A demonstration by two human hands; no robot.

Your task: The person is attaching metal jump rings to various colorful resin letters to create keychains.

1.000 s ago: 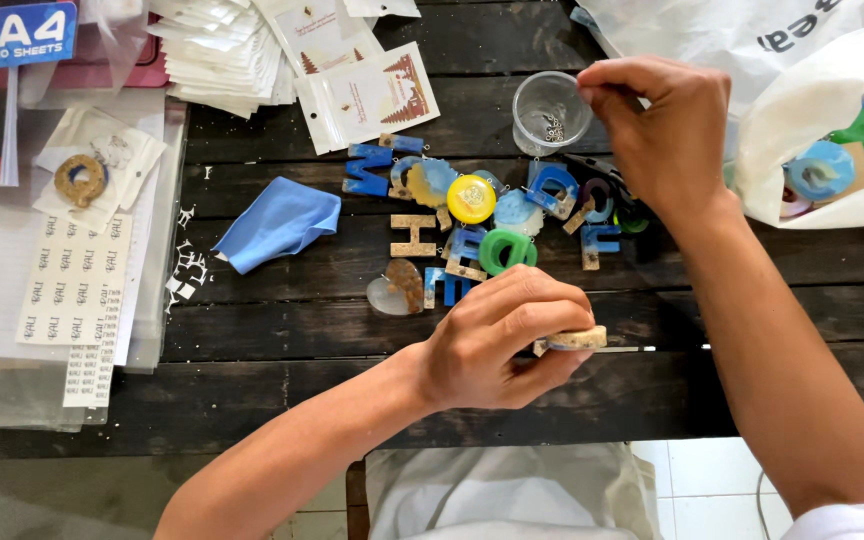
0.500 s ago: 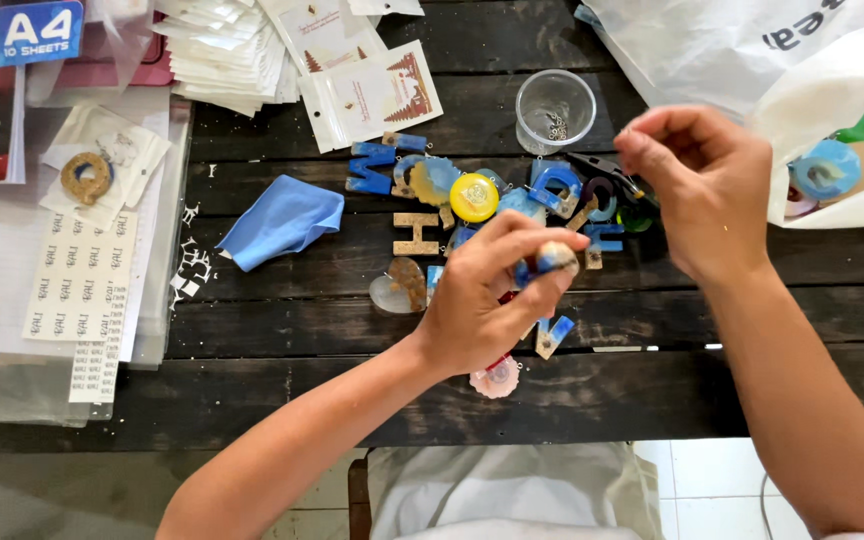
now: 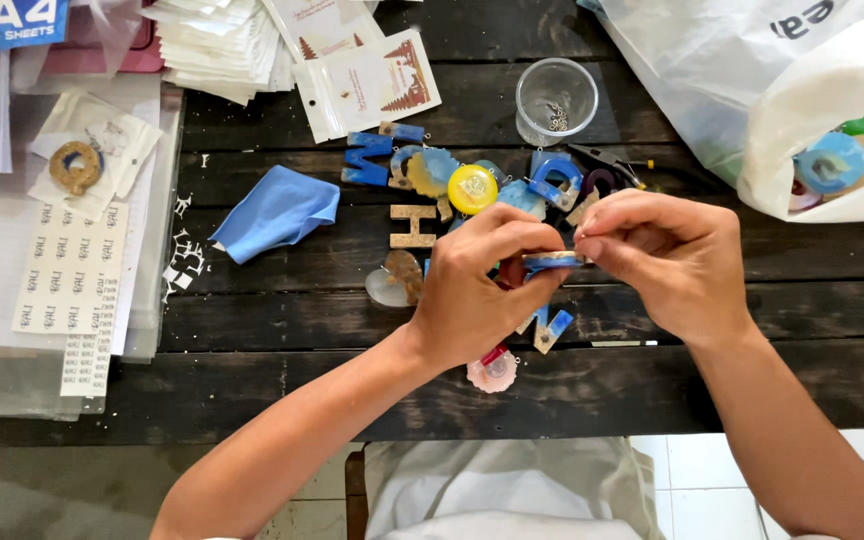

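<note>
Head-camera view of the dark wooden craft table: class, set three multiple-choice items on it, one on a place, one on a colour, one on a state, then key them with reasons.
1. Where does the blue cloth lie?
A. left of the letter pieces
B. inside the white bag
C. under the clear cup

2. What colour is the round disc among the letter pieces?
A. red
B. yellow
C. black

3. How is the small blue-edged piece held?
A. lying free on the table
B. in the left hand alone
C. between both hands

Key: 1 A, the cloth sits on bare table left of the letter pieces. 2 B, the disc is plainly yellow. 3 C, the left hand and right hand both pinch it above the table.
</note>
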